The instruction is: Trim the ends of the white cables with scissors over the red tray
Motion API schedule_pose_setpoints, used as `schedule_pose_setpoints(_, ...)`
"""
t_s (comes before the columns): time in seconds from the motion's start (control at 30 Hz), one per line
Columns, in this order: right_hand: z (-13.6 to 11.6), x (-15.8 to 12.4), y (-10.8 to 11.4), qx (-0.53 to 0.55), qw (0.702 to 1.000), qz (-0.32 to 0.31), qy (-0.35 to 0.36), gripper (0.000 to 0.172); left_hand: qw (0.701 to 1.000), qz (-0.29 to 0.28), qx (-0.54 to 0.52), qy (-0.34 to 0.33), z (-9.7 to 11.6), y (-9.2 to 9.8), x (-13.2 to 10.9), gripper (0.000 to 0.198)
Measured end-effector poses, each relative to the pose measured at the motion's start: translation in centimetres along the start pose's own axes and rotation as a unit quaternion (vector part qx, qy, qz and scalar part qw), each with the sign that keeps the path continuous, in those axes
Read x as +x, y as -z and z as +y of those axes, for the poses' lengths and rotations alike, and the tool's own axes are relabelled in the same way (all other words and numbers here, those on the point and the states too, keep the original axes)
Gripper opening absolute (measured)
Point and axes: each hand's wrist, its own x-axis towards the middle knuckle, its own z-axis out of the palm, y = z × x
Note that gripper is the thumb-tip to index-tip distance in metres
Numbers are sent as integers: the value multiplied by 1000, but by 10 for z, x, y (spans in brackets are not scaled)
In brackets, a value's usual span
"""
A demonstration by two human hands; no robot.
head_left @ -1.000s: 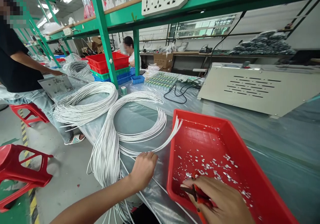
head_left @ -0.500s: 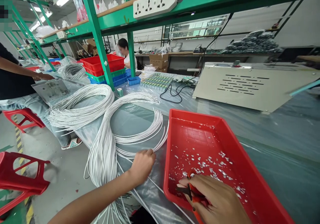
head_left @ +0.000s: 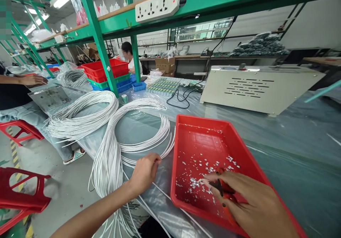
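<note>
My left hand (head_left: 146,170) is closed, its thumb and fingers pinched at a few white cables (head_left: 168,149) beside the red tray. Exactly how many strands it grips is hidden. A thick bundle of white cables (head_left: 106,153) lies looped to its left and hangs over the table edge. My right hand (head_left: 255,202) is wrapped around wire cutters (head_left: 225,192) with red handles and dark jaws, held above the tray. The red tray (head_left: 174,160) has small silvery and white scraps (head_left: 197,183) scattered over its floor.
Another cable coil (head_left: 82,110) lies farther left. A beige metal machine (head_left: 239,89) stands behind the tray. Stacked bins (head_left: 106,69) sit by a green post (head_left: 99,39). A power strip (head_left: 157,6) is fixed overhead. Red stools (head_left: 21,195) and a standing person (head_left: 16,89) are at left.
My right hand has shifted right over the tray with the wire cutters, uncovering more scraps. My left hand has moved slightly left and up. The view has turned a little.
</note>
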Motion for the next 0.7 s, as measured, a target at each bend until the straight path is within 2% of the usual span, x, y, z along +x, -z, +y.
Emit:
schedule_pose_setpoints(0.1,0,1,11,-15,1000,20,-15,11,999,19,-48,-14,15,16,1,17)
schedule_pose_setpoints(0.2,-2,1,20,-33,998,50,-15,10,995,10,-81,-65,35,24,11,16)
schedule_pose_setpoints(0.33,-6,1,31,-65,994,86,3,10,983,-32,-86,-160,59,27,27,20)
schedule_pose_setpoints(0.43,-8,0,40,-94,990,104,19,12,976,-52,-73,-198,68,27,37,22)
schedule_pose_setpoints(0.57,-10,-3,53,-141,984,105,38,14,979,-48,-58,-190,64,32,46,30)
schedule_pose_setpoints(0.63,-9,-5,58,-168,976,124,58,14,983,-39,-52,-169,54,36,47,35)
schedule_pose_setpoints(0.7,-7,-8,62,-187,968,153,68,12,987,-32,-49,-150,40,37,45,28)
